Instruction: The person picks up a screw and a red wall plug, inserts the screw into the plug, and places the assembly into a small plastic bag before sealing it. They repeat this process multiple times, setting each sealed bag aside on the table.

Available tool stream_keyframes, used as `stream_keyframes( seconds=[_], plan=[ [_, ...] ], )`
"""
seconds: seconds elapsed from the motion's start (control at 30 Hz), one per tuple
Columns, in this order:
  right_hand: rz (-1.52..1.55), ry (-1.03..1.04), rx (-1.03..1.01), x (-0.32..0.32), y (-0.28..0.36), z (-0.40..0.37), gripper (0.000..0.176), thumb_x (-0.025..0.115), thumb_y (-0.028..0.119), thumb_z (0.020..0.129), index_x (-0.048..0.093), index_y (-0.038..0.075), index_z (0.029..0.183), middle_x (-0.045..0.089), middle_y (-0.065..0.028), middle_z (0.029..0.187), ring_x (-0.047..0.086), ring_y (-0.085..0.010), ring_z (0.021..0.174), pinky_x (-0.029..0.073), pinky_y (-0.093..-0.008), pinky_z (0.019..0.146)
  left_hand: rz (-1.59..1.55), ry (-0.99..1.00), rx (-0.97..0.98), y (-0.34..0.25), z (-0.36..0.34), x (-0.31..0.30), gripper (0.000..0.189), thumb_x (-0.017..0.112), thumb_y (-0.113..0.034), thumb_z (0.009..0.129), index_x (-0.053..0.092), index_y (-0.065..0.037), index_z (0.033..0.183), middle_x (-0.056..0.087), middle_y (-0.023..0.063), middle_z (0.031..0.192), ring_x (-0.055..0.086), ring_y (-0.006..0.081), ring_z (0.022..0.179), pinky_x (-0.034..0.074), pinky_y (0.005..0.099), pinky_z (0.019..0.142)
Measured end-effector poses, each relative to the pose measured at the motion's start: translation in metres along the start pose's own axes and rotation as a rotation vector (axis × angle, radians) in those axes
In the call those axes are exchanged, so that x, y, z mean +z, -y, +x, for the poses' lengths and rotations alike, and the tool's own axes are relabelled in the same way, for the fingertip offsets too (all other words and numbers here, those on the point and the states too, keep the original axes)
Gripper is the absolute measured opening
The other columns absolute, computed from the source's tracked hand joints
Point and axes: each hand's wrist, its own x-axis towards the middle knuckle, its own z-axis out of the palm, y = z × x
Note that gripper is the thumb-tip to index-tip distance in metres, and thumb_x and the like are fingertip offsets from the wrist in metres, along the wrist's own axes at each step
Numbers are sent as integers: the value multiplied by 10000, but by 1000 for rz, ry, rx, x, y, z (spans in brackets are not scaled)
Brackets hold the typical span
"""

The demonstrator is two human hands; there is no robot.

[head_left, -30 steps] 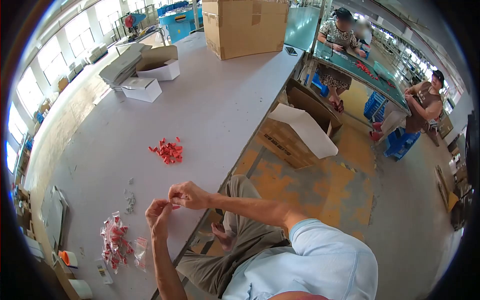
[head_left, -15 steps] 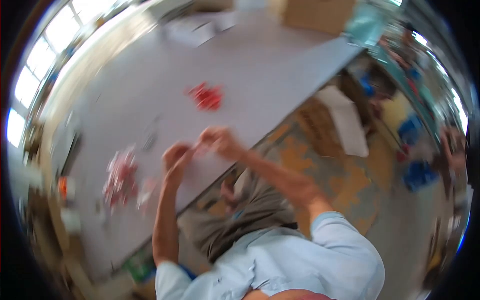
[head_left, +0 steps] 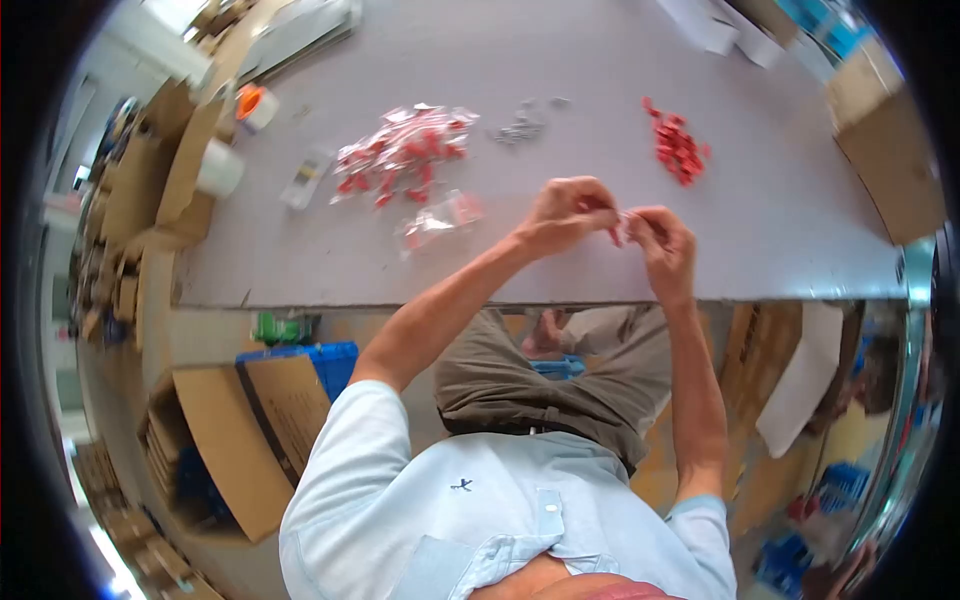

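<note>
My left hand point(head_left: 572, 215) and my right hand point(head_left: 664, 247) meet above the grey table point(head_left: 560, 275) near its front edge. Between their pinched fingers is a small clear bag point(head_left: 622, 228) with something red in it, touched by both hands. A pile of loose red pieces point(head_left: 678, 148) lies beyond my right hand. Left of my left hand is a heap of clear bags with red pieces point(head_left: 405, 150), with another such bag point(head_left: 440, 222) nearer the edge. Small grey metal parts point(head_left: 520, 128) lie between the heap and the red pile.
At the left are an open cardboard box point(head_left: 165, 175), a white cup point(head_left: 219, 168), an orange and white roll point(head_left: 256, 106) and a small flat case point(head_left: 305, 180). A cardboard box point(head_left: 888, 150) stands at the right edge. Below the table is another box point(head_left: 245, 440).
The head view has turned and is sharper, so the table edge now runs level. Both hands stay close together at the small bag.
</note>
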Motion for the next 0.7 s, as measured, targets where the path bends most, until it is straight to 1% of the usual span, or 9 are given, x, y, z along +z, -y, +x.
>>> stream_keyframes(
  seconds=[0.1, 0.17, 0.23, 0.33, 0.5, 0.57, 0.63, 0.67, 0.7],
  plan=[
    [-5, 42, 52, 5, 14, -1, 102, 667, 65, 1010, 717, -23, 1025, 703, -28, 871, 644, -71, 823, 526, -235, 745, 81, -70, 30, 1, -4, -4, 74, 723, 14, 902, 710, 26, 974, 729, 87, 918, 736, 171, 873, 589, 308, 781],
    [-90, 106, 76, -2, 9, 1, 90, 685, 67, 1002, 708, -20, 1007, 700, -25, 865, 638, -71, 817, 521, -237, 752, -88, 68, 23, -1, -4, -4, 85, 727, 17, 898, 703, 35, 978, 727, 94, 886, 749, 190, 843, 598, 313, 759],
    [-130, 100, 5, -3, 12, 3, 89, 696, 66, 998, 701, -21, 979, 698, -22, 850, 629, -71, 796, 516, -240, 739, -278, 123, 63, 5, 0, -4, 91, 739, 6, 894, 699, 42, 968, 729, 100, 862, 754, 197, 818, 606, 319, 744],
    [-168, 42, -46, -1, 12, 5, 83, 697, 59, 996, 700, -20, 969, 698, -24, 835, 627, -76, 786, 516, -243, 736, -173, 132, -9, -14, -2, -6, 98, 731, -15, 899, 701, 47, 969, 739, 109, 881, 754, 195, 827, 616, 324, 750],
    [-242, 108, -10, -2, 26, 1, 105, 720, 89, 990, 710, -15, 984, 701, -29, 829, 642, -84, 799, 528, -250, 762, -140, 99, 54, -2, -5, -6, 99, 711, -30, 909, 696, 41, 976, 732, 100, 865, 748, 185, 810, 618, 318, 752],
    [-256, 112, -27, -2, 28, 3, 109, 728, 97, 987, 717, -11, 995, 701, -28, 831, 646, -86, 806, 532, -253, 771, -157, 160, 77, -3, -4, -7, 83, 700, -21, 908, 690, 38, 966, 725, 95, 851, 737, 167, 783, 606, 309, 730],
    [-326, 35, -98, -6, 33, 1, 131, 737, 113, 986, 728, 2, 1055, 706, -24, 885, 650, -88, 836, 539, -264, 781, -98, 123, 79, -3, -5, -8, 73, 697, -17, 905, 690, 35, 956, 723, 93, 848, 731, 159, 775, 595, 304, 715],
    [-196, 9, -87, -14, 37, 4, 180, 707, 129, 1011, 716, 19, 1152, 699, -21, 945, 636, -93, 857, 529, -262, 794, -47, 90, 77, -2, -5, -7, 62, 694, -13, 903, 689, 31, 946, 722, 91, 845, 725, 151, 767, 583, 299, 700],
    [-92, -3, -101, -23, 48, 11, 218, 692, 156, 1024, 698, 22, 1196, 693, -20, 957, 626, -96, 855, 522, -264, 799, -36, 91, 82, -3, -3, -10, 62, 694, -13, 903, 689, 31, 946, 722, 91, 845, 725, 151, 767, 583, 299, 700]
  ],
)
